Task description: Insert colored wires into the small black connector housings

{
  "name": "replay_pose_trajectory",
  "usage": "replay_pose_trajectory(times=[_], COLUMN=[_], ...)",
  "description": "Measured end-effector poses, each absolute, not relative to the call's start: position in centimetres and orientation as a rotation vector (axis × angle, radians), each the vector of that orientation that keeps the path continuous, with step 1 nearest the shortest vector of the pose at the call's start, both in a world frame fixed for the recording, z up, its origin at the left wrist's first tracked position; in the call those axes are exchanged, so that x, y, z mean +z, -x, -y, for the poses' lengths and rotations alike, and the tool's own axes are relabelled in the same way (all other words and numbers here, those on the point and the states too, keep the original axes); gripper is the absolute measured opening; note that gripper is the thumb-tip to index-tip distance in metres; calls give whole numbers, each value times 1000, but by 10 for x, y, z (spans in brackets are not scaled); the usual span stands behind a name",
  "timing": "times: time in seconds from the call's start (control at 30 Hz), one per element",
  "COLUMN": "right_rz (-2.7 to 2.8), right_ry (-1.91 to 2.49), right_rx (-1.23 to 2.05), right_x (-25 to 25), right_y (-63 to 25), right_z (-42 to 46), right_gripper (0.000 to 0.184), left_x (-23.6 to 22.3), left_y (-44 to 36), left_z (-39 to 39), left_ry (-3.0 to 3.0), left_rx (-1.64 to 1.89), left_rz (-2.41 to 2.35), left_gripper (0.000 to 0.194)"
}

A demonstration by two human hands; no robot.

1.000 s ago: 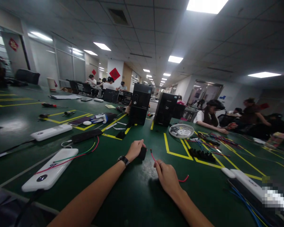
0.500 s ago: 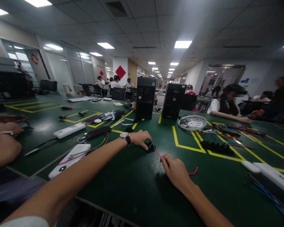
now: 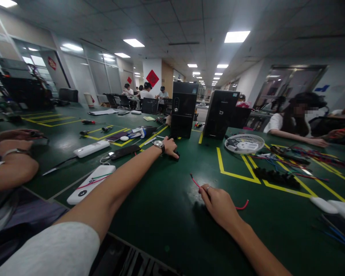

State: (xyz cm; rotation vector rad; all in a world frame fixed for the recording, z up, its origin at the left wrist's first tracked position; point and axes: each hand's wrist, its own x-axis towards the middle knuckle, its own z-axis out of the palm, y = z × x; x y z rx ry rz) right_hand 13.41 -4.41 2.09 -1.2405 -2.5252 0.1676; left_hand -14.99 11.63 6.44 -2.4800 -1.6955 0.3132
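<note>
My left hand (image 3: 169, 147), with a watch on its wrist, reaches forward over the table near the base of a black computer tower (image 3: 184, 109). Its thumb and fingers are around a small black part (image 3: 176, 156), mostly hidden by the hand. Closer in, my right hand (image 3: 217, 199) is closed, pinching a red wire (image 3: 194, 181). One dark-tipped end of the wire points up and left from the fingertips. Its other red end sticks out to the right, beyond the hand. The wire and black part are apart.
A second black tower (image 3: 220, 114), a white fan grille (image 3: 244, 144), black parts (image 3: 276, 178) and tangled wires stand to the right. White power banks (image 3: 91, 184) and a black pouch (image 3: 125, 152) lie left. A co-worker's hands (image 3: 15, 140) are at far left; another person sits right.
My left hand has moved forward, away from the wire, with the small black part. The right hand keeps the red wire in nearly the same place. The camera view has turned left.
</note>
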Motion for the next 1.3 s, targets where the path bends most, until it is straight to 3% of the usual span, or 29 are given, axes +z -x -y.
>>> replay_pose_trajectory(times=[1.3], right_rz=[2499], right_ry=[1177], right_rx=[291], right_x=[10], right_y=[-133], right_z=[43], right_gripper=[33], left_x=[73], left_y=[174], left_z=[-120], left_ry=[2421], left_rx=[184], left_rz=[1791], left_gripper=[52])
